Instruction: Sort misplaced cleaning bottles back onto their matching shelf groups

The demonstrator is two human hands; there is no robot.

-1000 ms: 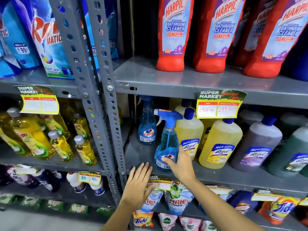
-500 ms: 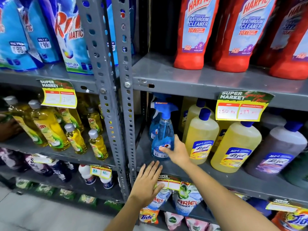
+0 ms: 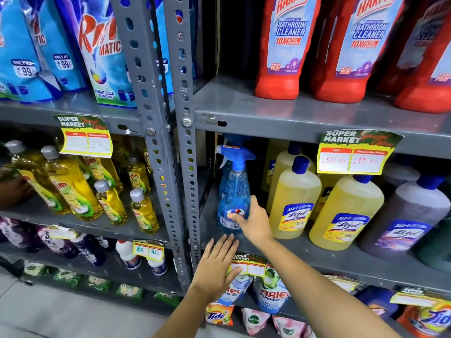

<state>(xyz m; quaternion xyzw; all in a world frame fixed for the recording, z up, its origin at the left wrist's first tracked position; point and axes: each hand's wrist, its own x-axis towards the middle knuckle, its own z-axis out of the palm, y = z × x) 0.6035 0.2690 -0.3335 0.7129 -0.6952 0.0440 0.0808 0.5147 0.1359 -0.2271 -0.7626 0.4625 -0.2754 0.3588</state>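
Observation:
A blue spray bottle (image 3: 233, 191) with a blue trigger head stands upright at the left end of the middle shelf (image 3: 341, 262), next to the yellow Lizol bottles (image 3: 294, 198). My right hand (image 3: 255, 222) grips its lower part, thumb on the label and fingers around the right side. The head of a second blue spray bottle (image 3: 235, 139) shows just behind it. My left hand (image 3: 216, 267) lies flat with its fingers apart on the shelf's front edge, holding nothing.
A grey perforated upright (image 3: 175, 167) stands just left of the spray bottle. Red Harpic bottles (image 3: 278, 45) fill the shelf above, yellow Vim bottles (image 3: 73, 186) the left bay. A price tag (image 3: 351, 154) hangs over the Lizol row. Another person's hand (image 3: 12, 191) shows at far left.
My right hand has pushed the spray bottle back and to the left, in front of the second spray bottle. The view has moved closer. My left hand has stayed on the shelf edge.

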